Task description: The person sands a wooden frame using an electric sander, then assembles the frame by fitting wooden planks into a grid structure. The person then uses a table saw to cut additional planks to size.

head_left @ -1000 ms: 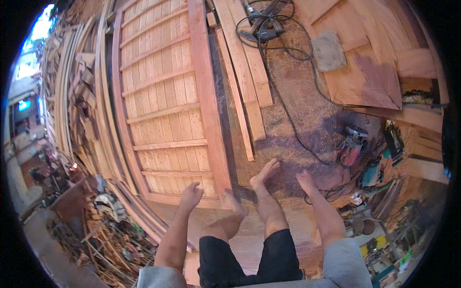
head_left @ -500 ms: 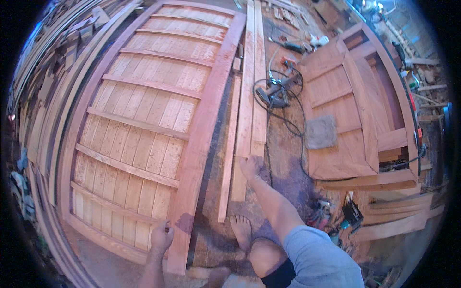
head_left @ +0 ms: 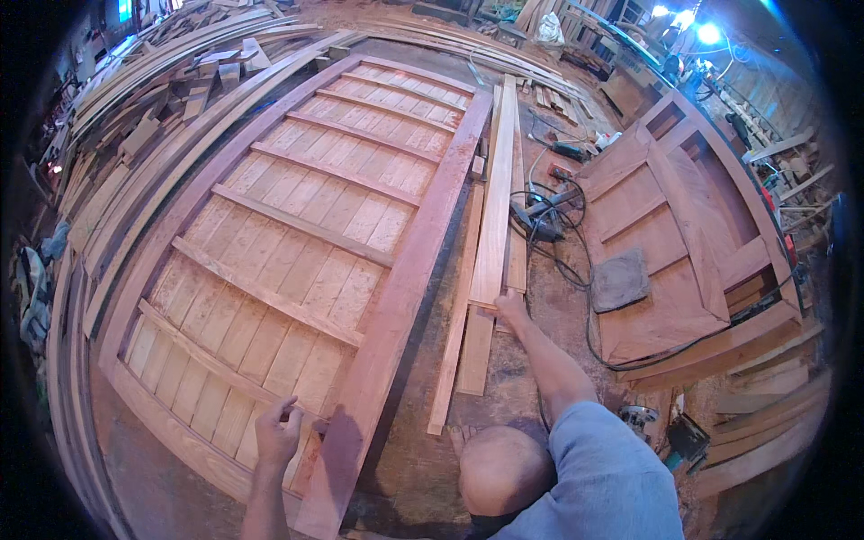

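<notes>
At the far left, loose planks (head_left: 135, 108) lie stacked along the edge of the floor. Next to them a large slatted wooden door (head_left: 297, 243) lies flat on the floor. The left hand (head_left: 277, 434) rests on the door near its lower right corner, fingers curled loosely against the slats and gripping nothing. Just right of the door's long side rail lie several long narrow boards (head_left: 493, 216). The right hand (head_left: 511, 309) presses down on the near end of one board, fingers spread. Further right, a power tool (head_left: 538, 223) with a black cable lies beside a second, panelled door (head_left: 684, 234).
</notes>
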Motion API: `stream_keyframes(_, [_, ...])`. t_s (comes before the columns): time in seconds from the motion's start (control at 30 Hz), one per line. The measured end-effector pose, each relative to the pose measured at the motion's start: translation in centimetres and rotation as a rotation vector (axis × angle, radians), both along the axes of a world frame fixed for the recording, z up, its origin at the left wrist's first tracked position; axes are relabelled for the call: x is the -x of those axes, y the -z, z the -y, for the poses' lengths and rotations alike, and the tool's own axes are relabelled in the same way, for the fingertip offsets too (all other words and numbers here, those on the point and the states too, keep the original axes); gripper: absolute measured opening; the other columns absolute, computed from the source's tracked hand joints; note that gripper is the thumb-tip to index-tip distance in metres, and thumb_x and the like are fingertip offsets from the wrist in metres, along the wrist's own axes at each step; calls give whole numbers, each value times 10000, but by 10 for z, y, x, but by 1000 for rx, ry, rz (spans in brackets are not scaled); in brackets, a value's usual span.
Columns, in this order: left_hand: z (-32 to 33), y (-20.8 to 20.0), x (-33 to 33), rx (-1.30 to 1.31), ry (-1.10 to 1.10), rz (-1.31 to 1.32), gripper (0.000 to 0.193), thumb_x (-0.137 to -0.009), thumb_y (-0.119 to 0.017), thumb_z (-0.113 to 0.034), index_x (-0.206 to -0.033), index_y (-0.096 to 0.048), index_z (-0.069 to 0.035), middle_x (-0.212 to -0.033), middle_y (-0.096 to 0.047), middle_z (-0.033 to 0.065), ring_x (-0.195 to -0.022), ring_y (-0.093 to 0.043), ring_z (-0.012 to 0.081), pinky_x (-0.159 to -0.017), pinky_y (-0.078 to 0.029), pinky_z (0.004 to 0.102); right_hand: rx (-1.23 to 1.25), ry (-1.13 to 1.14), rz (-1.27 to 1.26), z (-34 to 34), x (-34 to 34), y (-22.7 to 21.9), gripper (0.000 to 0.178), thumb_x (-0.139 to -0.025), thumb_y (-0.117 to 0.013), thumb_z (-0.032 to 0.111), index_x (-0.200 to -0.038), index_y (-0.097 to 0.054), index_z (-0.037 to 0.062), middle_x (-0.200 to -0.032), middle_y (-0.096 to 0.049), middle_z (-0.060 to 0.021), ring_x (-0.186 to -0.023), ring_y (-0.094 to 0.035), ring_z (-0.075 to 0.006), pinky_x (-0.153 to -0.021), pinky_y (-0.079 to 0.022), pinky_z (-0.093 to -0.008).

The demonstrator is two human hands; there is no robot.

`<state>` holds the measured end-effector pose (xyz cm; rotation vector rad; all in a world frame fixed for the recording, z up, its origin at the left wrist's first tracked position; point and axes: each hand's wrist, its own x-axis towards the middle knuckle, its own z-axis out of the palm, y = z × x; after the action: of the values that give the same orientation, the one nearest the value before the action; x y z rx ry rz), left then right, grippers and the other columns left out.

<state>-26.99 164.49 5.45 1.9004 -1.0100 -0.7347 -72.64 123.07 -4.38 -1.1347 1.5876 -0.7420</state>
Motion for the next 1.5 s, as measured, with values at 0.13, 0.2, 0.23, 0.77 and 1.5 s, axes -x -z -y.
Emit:
stream_keyframes(0.13, [-2, 13, 13, -34, -17, -165, 291, -927, -701, -67, -1196, -710, 43, -915, -758, 108, -830, -722, 149, -772, -587, 313, -91, -36, 504, -47, -6, 4, 419, -919, -698, 107, -1199, -415, -27, -1192, -616, -193, -1062, -690, -297, -843, -625, -445])
stream_keyframes(0.2, [2, 15, 17, -129, 1, -147, 295, -904, -721, -53, -1188, -721, 25, -897, -750, 105, -823, -718, 145, -777, -586, 315, -157, -14, 448, -67, -17, 9, 405, -923, -700, 85, -1182, -406, -19, -1193, -613, -189, -1022, -692, -270, -819, -634, -434])
stream_keyframes(0.23, [5, 15, 19, -73, 47, -97, 291, -907, -718, -58, -1186, -723, 24, -901, -752, 107, -827, -721, 150, -778, -586, 314, -145, -20, 376, -75, -21, 10, 391, -929, -700, 94, -1167, -409, -15, -1157, -619, -175, -996, -693, -265, -802, -637, -424])
stream_keyframes(0.77, [21, 23, 64, -139, 189, -62, 318, -910, -712, -88, -1206, -717, 29, -933, -757, 132, -859, -728, 180, -787, -584, 318, -21, -327, 106, -124, -34, -15, 288, -1021, -663, 249, -943, -511, 17, -940, -706, -146, -757, -729, -204, -689, -615, -340])
stream_keyframes(1.5, [7, 21, 70, -287, 201, -48, 296, -930, -708, -66, -1210, -708, 28, -931, -766, 137, -860, -734, 174, -797, -586, 320, 151, -18, -484, -95, 25, 34, 516, -858, -801, 369, -1125, -621, -34, -1167, -626, -211, -1013, -643, -368, -899, -516, -443])
